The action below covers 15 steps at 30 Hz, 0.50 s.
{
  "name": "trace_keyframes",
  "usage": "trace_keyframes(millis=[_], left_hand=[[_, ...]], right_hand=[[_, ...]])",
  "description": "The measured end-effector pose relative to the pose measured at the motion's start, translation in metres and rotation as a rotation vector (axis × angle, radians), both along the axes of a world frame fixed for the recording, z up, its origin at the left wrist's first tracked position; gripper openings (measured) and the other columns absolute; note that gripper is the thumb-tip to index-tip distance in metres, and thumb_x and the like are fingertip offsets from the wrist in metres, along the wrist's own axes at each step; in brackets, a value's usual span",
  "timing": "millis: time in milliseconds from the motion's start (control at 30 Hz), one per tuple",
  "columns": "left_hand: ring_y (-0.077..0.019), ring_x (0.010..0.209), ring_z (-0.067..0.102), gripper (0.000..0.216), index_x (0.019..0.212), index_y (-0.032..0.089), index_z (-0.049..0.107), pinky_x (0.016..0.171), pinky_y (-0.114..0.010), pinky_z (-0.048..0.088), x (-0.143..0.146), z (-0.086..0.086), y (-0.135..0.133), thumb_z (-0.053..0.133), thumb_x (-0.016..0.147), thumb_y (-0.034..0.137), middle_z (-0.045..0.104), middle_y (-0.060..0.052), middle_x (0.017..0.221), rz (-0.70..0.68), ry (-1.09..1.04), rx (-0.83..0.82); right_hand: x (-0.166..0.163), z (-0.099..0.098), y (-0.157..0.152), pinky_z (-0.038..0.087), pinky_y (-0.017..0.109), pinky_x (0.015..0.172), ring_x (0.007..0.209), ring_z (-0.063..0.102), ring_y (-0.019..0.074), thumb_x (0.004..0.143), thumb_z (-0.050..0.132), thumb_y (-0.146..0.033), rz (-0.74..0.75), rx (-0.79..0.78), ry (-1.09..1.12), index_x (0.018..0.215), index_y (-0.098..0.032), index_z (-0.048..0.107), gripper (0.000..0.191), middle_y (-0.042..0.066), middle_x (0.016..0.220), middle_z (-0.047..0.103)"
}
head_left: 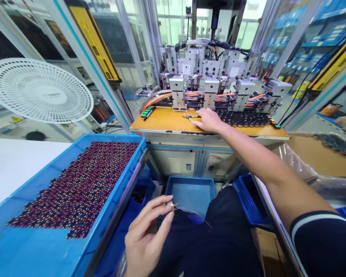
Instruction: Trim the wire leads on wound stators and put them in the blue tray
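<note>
My left hand (150, 231) is raised over my lap, its fingertips pinching a small silvery part with thin wires (171, 204). What kind of part it is, I cannot make out. My right hand (209, 120) reaches out to the orange worktop (158, 122), with thumb and fingers closed around the handles of small pliers (187, 117). The jaws of the pliers point left, low over the worktop. To the right of that hand, rows of small dark round parts (245, 118) stand on the worktop, partly hidden by my forearm.
Behind the worktop stands a machine with metal blocks (210, 90) and orange tubes. A blue tray (20, 246) of many dark and pink parts lies at left, below a white fan (43, 90). One blue bin (190, 188) sits beneath the worktop; a plastic-lined box (320, 157) is at right.
</note>
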<state>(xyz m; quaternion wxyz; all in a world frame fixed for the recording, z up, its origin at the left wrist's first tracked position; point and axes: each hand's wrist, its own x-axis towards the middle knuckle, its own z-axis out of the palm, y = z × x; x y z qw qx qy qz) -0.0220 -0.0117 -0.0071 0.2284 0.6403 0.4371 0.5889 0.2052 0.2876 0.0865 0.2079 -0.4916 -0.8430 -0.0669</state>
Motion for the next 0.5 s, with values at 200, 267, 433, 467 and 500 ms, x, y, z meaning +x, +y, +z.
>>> trace_keyframes(millis=[200,267,433,467,500], left_hand=[[-0.0185,0.098,0.071,0.023,0.096,0.022,0.074,0.078,-0.027,0.062,-0.002,0.003,-0.002,0.069,0.082,0.006,0.073,-0.006,0.107,0.079,-0.099,-0.036],[-0.0186,0.097,0.072,0.021,0.096,0.022,0.075,0.077,-0.027,0.062,-0.001,0.003,-0.001,0.069,0.082,0.007,0.074,-0.006,0.107,0.102,-0.132,-0.059],[-0.0194,0.098,0.071,0.019,0.095,0.021,0.075,0.077,-0.029,0.063,0.006,0.001,0.000,0.070,0.082,0.007,0.074,-0.007,0.106,0.098,-0.177,-0.071],[-0.0192,0.099,0.071,0.020,0.096,0.021,0.075,0.078,-0.029,0.063,0.007,0.001,0.000,0.069,0.083,0.007,0.073,-0.007,0.107,0.092,-0.185,-0.071],[-0.0190,0.099,0.070,0.022,0.096,0.021,0.075,0.078,-0.029,0.063,0.008,0.001,0.000,0.069,0.083,0.006,0.073,-0.007,0.108,0.085,-0.192,-0.072]], right_hand=[[0.003,-0.025,0.022,0.048,0.042,0.096,0.105,0.059,0.0212,0.096,0.060,-0.045,0.063,-0.012,-0.058,0.099,-0.012,0.064,0.034,0.006,0.106,0.063],[0.008,-0.030,0.020,0.049,0.044,0.093,0.103,0.059,0.0221,0.092,0.066,-0.046,0.113,-0.011,-0.042,0.096,-0.013,0.063,0.033,0.007,0.105,0.063],[0.035,-0.035,-0.005,0.046,0.041,0.089,0.090,0.054,0.0220,0.072,0.084,-0.043,0.242,-0.045,0.038,0.088,-0.017,0.063,0.037,0.008,0.093,0.059],[0.040,-0.036,-0.017,0.045,0.040,0.090,0.090,0.052,0.0222,0.071,0.084,-0.035,0.260,-0.047,0.058,0.090,-0.018,0.063,0.033,0.008,0.093,0.058],[0.045,-0.038,-0.032,0.045,0.039,0.090,0.092,0.051,0.0225,0.071,0.081,-0.026,0.279,-0.050,0.080,0.096,-0.018,0.063,0.031,0.009,0.095,0.057]])
